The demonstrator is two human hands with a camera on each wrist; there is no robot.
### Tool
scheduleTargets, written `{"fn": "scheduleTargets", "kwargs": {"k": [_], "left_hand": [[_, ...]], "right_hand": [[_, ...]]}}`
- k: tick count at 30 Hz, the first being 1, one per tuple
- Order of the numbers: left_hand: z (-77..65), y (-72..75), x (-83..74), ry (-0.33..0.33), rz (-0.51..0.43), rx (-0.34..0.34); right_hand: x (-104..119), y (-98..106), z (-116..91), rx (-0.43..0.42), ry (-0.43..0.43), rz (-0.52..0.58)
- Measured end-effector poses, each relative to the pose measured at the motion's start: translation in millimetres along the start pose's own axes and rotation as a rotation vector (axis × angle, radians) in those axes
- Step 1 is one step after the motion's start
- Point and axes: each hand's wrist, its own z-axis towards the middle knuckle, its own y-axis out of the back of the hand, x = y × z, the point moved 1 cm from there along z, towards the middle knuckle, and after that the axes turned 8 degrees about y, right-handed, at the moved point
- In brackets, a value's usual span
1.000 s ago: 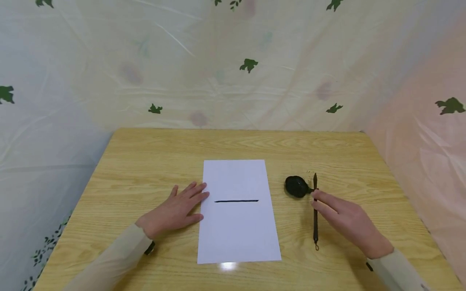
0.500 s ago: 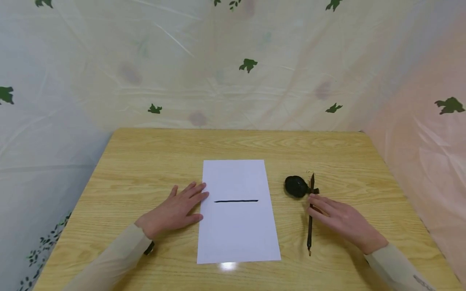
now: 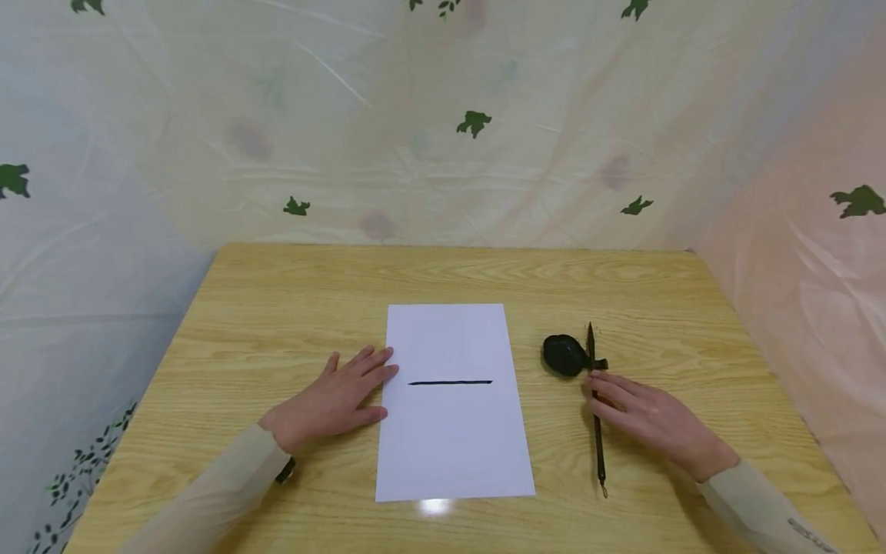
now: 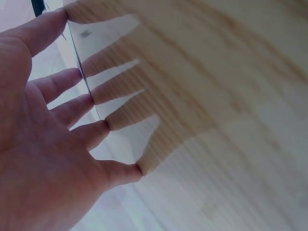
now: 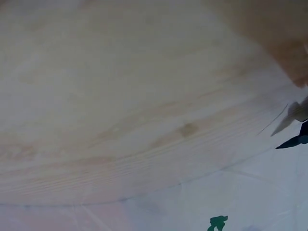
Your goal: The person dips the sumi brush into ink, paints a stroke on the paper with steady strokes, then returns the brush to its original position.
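Observation:
In the head view my left hand point(image 3: 325, 404) lies with fingers spread, fingertips on the left edge of a white sheet of paper point(image 3: 450, 446). A single black horizontal stroke point(image 3: 450, 382) crosses the sheet. The left wrist view shows the same spread fingers point(image 4: 122, 173) touching down on the wood. My right hand point(image 3: 661, 423) pinches a dark ink brush point(image 3: 598, 442) around its middle, with the tip pointing away from me. The brush overlaps the narrow neck of a round black ink dish point(image 3: 564, 355). In the right wrist view, a dark pointed tip point(image 5: 291, 142) shows at the right edge.
Everything lies on a light wood-grain table point(image 3: 277, 308). Pale curtains point(image 3: 346, 154) with green leaf prints stand behind it and at both sides. A short dark stub point(image 3: 601, 364) sticks out on the dish's right side, past the brush.
The right hand has shifted slightly left and toward me with the brush. The brush swung a little, its looped end moving left and then back right. The left hand stays still.

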Motion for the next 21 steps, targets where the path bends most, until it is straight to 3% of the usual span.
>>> {"fn": "scheduleTargets", "kwargs": {"k": [21], "left_hand": [[2.9, 4.4, -5.8, 0.046, 0.013, 0.008]], "right_hand": [[-0.1, -0.2, -3.7, 0.006, -0.008, 0.087]]}}
